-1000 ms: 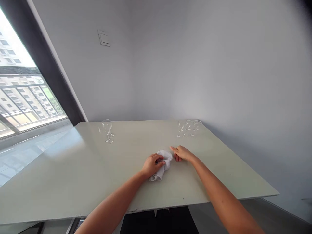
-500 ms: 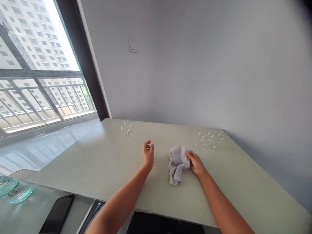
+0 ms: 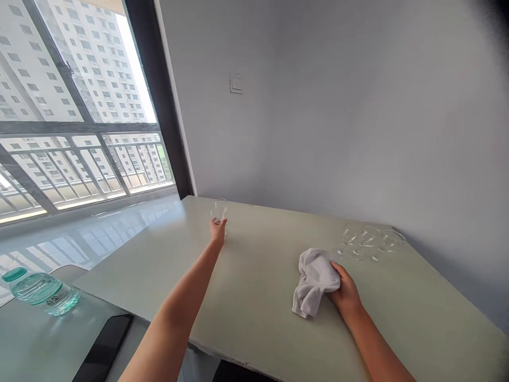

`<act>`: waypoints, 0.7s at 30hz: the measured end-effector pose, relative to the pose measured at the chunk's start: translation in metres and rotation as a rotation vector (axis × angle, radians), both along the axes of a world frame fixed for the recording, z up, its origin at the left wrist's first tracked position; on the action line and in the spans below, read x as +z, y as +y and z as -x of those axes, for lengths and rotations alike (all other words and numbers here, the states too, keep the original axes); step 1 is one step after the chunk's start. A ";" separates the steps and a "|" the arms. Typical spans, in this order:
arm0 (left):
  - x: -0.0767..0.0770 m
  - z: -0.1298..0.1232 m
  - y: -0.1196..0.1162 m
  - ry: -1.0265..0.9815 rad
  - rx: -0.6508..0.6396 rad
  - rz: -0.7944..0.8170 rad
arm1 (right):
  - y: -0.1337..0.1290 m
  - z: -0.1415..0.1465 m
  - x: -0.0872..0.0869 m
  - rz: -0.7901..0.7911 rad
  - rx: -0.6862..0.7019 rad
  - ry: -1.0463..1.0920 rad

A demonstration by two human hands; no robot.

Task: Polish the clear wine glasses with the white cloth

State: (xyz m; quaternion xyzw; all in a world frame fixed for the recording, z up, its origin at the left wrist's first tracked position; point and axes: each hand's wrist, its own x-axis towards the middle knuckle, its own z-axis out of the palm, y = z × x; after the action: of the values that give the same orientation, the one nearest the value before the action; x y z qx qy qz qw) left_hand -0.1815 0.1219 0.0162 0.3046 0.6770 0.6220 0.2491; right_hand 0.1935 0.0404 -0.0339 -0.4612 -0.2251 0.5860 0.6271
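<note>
My left hand [image 3: 218, 230] is stretched out to the far left part of the table, its fingers closed around the lower part of a clear stemmed wine glass [image 3: 220, 205]. The glass bowl stands upright above the fingers; the hand hides most of its stem. Another glass seems to stand close by, but it is hard to make out. A crumpled light grey cloth [image 3: 315, 281] hangs from my right hand [image 3: 347, 289], pinched between thumb and fingers over the table.
Several clear stemmed glasses [image 3: 369, 239] stand at the table's far right, near the wall. On a lower surface at the left lie a water bottle [image 3: 42, 292] and a black phone [image 3: 105, 347]. The pale table [image 3: 254, 318] ends at the front edge.
My left hand has moved forward and left from mid-table to the wine glass and closed on it. My right hand still holds the cloth. The view has turned slightly left.
</note>
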 end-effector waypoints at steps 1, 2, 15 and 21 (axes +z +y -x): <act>0.001 -0.006 -0.003 0.030 -0.019 0.011 | -0.001 0.001 0.006 -0.023 -0.051 -0.043; 0.002 -0.013 -0.007 0.058 -0.042 0.016 | -0.003 0.003 0.013 -0.046 -0.111 -0.081; -0.007 -0.152 -0.082 0.766 -0.632 -0.184 | -0.035 0.079 0.094 -0.447 0.126 -0.602; -0.018 -0.142 -0.088 1.166 -0.732 -0.229 | -0.038 0.086 0.052 -0.322 0.555 -0.553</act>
State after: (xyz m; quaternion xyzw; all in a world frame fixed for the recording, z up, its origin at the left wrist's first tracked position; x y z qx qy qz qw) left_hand -0.0395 0.0340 -0.0019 0.8217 0.4841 0.3006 0.0047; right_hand 0.1073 0.0021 0.0181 -0.4190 -0.5892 0.5441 0.4257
